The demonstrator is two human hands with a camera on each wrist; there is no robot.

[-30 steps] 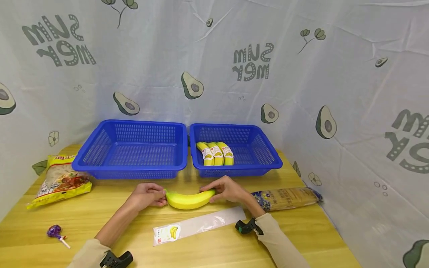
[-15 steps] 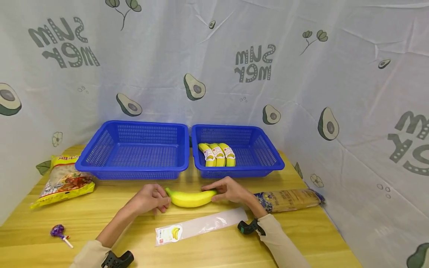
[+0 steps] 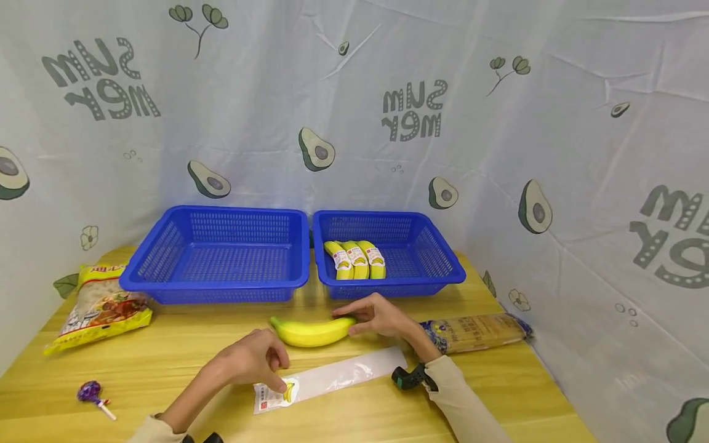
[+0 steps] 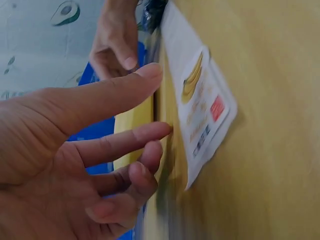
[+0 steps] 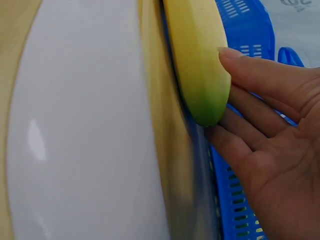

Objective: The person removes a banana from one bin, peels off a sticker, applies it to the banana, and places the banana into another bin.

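Observation:
A yellow banana (image 3: 312,335) with greenish ends lies on the wooden table, its stem toward the left. Thumb and fingers of my right hand (image 3: 381,317) hold its right end; in the right wrist view the thumb lies along the banana's green-tipped end (image 5: 202,85). My left hand (image 3: 252,360) hovers at the labelled left end of a long flat plastic bag (image 3: 346,372). Its thumb overlaps the banana label in the head view. The left wrist view shows that thumb and the forefinger apart beside the bag's label (image 4: 205,105), with nothing between them.
Two blue baskets (image 3: 216,286) stand at the back; the right one (image 3: 410,285) holds three labelled bananas (image 3: 357,259). A yellow food bag (image 3: 102,307) and a purple lollipop (image 3: 91,391) lie left. A packet that looks like noodles (image 3: 479,332) lies right.
My left hand has let go of the banana's stem end and moved down toward me, over the bag's labelled end. My right hand stays at the banana's right end.

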